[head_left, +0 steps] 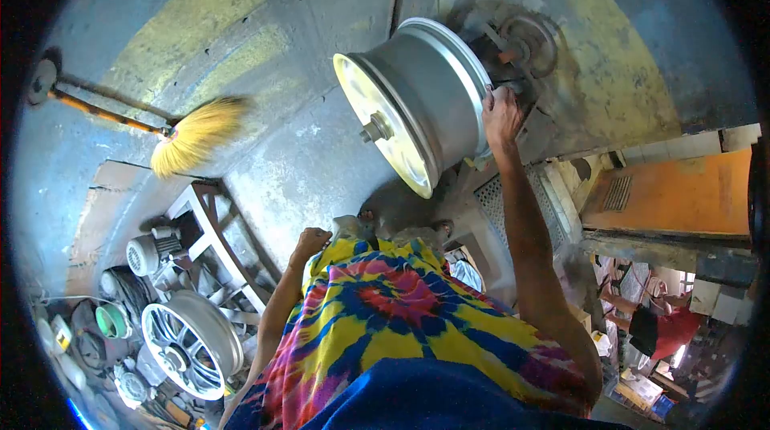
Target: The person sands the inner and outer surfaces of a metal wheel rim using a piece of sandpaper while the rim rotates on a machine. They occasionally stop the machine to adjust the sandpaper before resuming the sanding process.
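Observation:
A large silver wheel rim (429,89) is mounted on its side in front of me, its pale face turned left with a metal hub fitting (374,128) at the centre. My right hand (501,113) reaches out and its bent fingers grip the rim's far right edge. Whether a small pad or cloth lies under those fingers is hidden. Close to my waist, left of the tie-dye shirt (393,294), my left hand (311,242) is curled closed. It is apart from the wheel rim, and I cannot see what is inside its fingers, if anything.
Behind the wheel rim stands a dark machine mount (525,49). A yellow broom (196,137) leans at the left. Lower left are a motor (148,255), a metal frame (212,229) and a spoked wheel (188,346). An orange panel (670,193) and a person in red (678,326) are at the right.

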{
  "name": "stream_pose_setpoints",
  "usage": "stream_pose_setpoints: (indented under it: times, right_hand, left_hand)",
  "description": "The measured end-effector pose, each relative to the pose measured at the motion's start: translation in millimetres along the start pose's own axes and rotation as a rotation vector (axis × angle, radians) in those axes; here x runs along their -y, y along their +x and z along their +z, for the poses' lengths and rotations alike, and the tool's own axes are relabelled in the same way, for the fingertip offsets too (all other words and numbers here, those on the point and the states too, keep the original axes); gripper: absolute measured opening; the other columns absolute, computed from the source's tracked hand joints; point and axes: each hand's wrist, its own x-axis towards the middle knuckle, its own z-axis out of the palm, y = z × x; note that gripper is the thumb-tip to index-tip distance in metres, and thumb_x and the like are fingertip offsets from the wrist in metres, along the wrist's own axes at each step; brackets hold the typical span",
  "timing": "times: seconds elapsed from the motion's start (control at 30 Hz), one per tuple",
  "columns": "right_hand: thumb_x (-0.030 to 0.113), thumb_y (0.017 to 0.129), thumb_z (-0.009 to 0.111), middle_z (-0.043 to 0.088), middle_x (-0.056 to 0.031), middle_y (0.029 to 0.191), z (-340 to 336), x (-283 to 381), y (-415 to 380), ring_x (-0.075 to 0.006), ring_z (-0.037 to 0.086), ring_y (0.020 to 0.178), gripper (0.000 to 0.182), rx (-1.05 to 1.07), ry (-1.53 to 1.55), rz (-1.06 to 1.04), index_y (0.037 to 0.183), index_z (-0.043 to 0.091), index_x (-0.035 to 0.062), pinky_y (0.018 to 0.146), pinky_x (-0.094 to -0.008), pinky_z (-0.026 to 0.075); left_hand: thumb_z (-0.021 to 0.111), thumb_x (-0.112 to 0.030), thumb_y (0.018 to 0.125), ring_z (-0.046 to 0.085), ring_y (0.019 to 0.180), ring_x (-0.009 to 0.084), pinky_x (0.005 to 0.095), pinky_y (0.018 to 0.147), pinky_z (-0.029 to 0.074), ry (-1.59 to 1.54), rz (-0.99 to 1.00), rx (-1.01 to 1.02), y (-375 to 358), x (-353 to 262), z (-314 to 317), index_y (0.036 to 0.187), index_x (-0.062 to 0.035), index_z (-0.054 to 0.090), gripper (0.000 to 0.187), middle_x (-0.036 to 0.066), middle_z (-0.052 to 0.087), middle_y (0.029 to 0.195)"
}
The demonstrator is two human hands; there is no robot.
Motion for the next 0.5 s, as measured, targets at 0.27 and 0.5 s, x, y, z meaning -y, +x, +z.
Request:
stream_pose_setpoints:
  times: [0.27, 0.5]
  right_hand:
    - [0.022, 0.094, 0.056, 0.060, -0.0177, 0.094, 1.8, -6.8, -7.3, -0.0376, 0.064, 0.081, 0.018, 0.077, -0.037, -0.034, 0.094, 0.052, 0.0050, 0.067, -0.0475, 0.053]
    - [0.017, 0.089, 0.061, 0.060, -0.0172, 0.097, -1.2, -10.8, -3.0, -0.0346, 0.066, 0.081, 0.016, 0.139, -0.154, -0.212, 0.096, 0.053, 0.0046, 0.064, -0.0425, 0.056]
  left_hand:
    - [0.066, -0.039, 0.083, 0.071, 0.076, 0.0242, 0.0370, 0.075, 0.056, -0.040, 0.027, -0.011, 0.5, 10.3, 4.3, 0.092, -0.0031, 0.075, 0.038, 0.013, 0.073, 0.079]
    - [0.065, -0.041, 0.081, 0.071, 0.076, 0.0247, 0.0360, 0.076, 0.056, 0.074, 0.181, -0.016, 8.5, 43.6, 15.1, 0.090, -0.0058, 0.075, 0.038, 0.013, 0.073, 0.080]
